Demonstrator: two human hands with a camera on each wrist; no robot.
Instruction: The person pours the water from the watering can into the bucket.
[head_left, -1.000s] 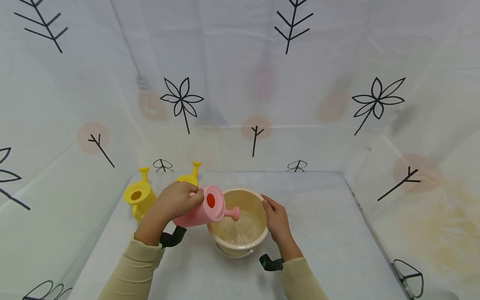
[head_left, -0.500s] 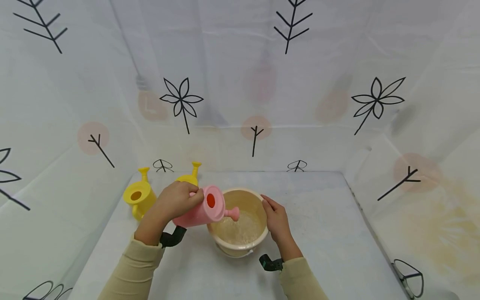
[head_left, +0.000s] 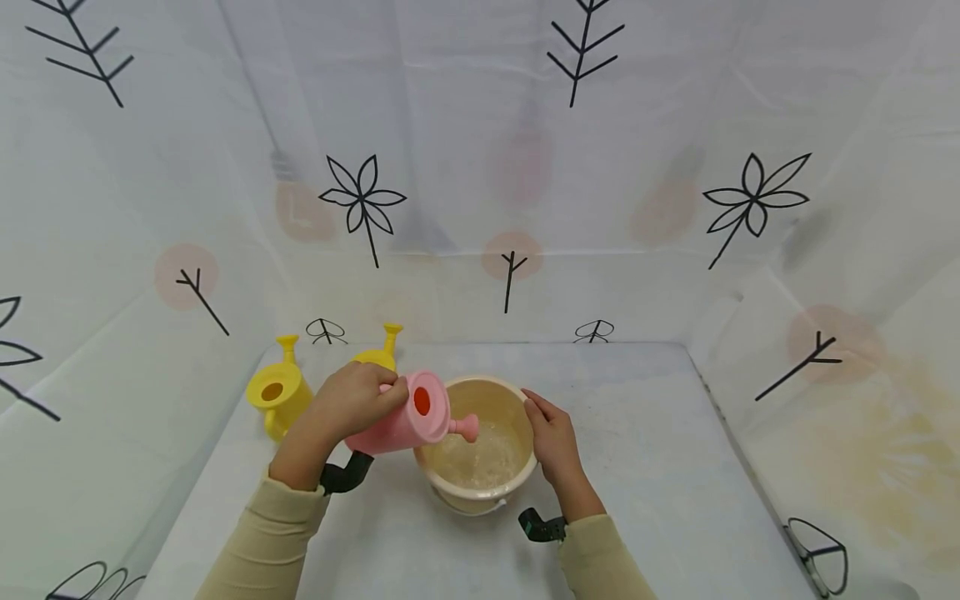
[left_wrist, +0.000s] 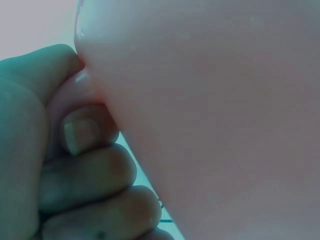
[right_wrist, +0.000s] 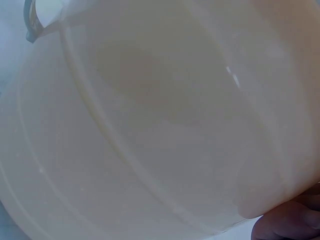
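My left hand [head_left: 363, 402] grips the handle of a pink watering can [head_left: 401, 421], which is tipped on its side with its spout over a cream bucket [head_left: 480, 504]. In the left wrist view, fingers [left_wrist: 92, 175] curl round the handle beside the can's wide pink wall [left_wrist: 210, 115]. Cloudy liquid [head_left: 480, 458] lies in the bottom of the bucket, under the spout's rose. On the bucket's right side, my right hand [head_left: 553, 437] holds the rim. The right wrist view is filled by the bucket's ribbed outer wall [right_wrist: 165, 130], with a fingertip [right_wrist: 285, 222] at the lower right.
A yellow watering can [head_left: 279, 396] stands at the table's left edge. Behind my left hand, a second yellow watering can [head_left: 378, 358] is partly hidden. The white table [head_left: 637, 467] meets patterned cloth walls [head_left: 465, 208] at the back and sides.
Both hands, the pink watering can and the bucket stay in place. The liquid's surface in the bucket looks less stirred under the spout than a second ago.
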